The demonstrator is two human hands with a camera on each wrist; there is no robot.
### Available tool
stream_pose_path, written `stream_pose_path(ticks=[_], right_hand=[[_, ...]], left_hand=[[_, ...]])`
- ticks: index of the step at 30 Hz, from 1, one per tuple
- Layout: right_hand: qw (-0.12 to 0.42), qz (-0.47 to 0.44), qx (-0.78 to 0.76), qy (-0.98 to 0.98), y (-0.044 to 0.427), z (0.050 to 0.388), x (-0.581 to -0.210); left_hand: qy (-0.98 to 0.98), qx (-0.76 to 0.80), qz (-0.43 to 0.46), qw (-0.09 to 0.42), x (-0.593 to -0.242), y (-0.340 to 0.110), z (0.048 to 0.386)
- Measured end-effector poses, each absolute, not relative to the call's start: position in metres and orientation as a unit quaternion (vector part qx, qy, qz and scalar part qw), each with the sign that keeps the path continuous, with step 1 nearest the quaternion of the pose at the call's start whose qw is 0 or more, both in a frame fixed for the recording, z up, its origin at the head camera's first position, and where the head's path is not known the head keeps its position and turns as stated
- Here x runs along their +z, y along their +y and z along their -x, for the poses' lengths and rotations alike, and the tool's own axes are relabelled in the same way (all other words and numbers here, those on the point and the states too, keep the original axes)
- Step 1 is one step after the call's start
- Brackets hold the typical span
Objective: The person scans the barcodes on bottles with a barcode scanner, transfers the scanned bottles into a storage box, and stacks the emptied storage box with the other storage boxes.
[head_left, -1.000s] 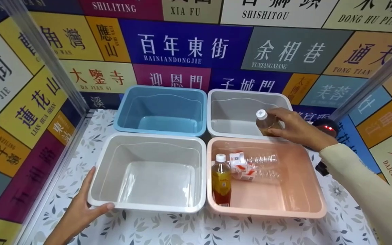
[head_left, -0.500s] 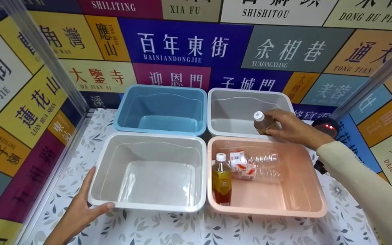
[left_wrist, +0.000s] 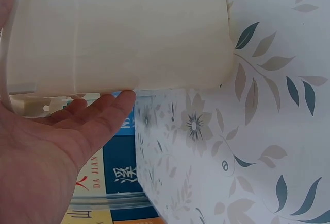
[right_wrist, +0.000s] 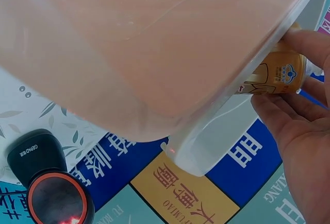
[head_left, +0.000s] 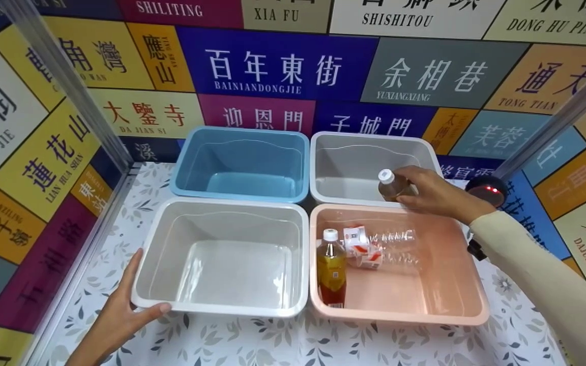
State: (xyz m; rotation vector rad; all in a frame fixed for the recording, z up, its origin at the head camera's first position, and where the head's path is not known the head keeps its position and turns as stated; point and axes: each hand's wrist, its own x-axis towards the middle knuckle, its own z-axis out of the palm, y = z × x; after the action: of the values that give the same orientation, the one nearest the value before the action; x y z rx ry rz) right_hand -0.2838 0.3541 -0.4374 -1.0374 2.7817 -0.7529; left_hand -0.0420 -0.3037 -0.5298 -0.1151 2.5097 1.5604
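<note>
My right hand (head_left: 433, 193) grips a bottle (head_left: 393, 185) with a white cap, inside the grey bin (head_left: 341, 190) at the back right. In the right wrist view, an orange label shows on the bottle (right_wrist: 289, 73), with my thumb and fingers (right_wrist: 273, 112) on opposite sides of it. The bottle's base is hidden behind the bin's front rim. My left hand (head_left: 120, 307) rests against the front left corner of the white bin (head_left: 239, 274). Its fingers (left_wrist: 105, 116) lie fairly straight along the bin's outer wall, and the thumb reaches the front rim.
The pink bin (head_left: 450, 305) at the front right holds an amber drink bottle (head_left: 332, 269) and clear bottles with red and white labels (head_left: 367, 254). A blue bin (head_left: 242, 195) stands at the back left. Right of the bins is a black device (head_left: 487, 190) with red lights.
My right hand has shifted slightly left and lower with the bottle inside the grey bin. The left hand has stayed in place.
</note>
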Motion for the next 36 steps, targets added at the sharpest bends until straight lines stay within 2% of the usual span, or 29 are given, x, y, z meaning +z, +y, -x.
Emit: stream_pose_path(ticks=[9,16,24,36], right_hand=[[0.034,0.327,-0.228,0.917,0.346,0.285,-0.435],[0.062,0.299,-0.222,0.926,0.346,0.287,-0.434],[0.041,0.313,-0.205,0.926,0.350,0.285,-0.434],[0.076,0.272,-0.229,0.932,0.350,0.275,-0.425]], left_hand=[[0.838,0.531,0.054,0.108,-0.534,-0.305,0.040],[0.837,0.534,0.058,0.109,-0.534,-0.304,0.040],[0.845,0.523,0.051,0.100,-0.534,-0.304,0.040],[0.843,0.525,0.052,0.107,-0.530,-0.305,0.042]])
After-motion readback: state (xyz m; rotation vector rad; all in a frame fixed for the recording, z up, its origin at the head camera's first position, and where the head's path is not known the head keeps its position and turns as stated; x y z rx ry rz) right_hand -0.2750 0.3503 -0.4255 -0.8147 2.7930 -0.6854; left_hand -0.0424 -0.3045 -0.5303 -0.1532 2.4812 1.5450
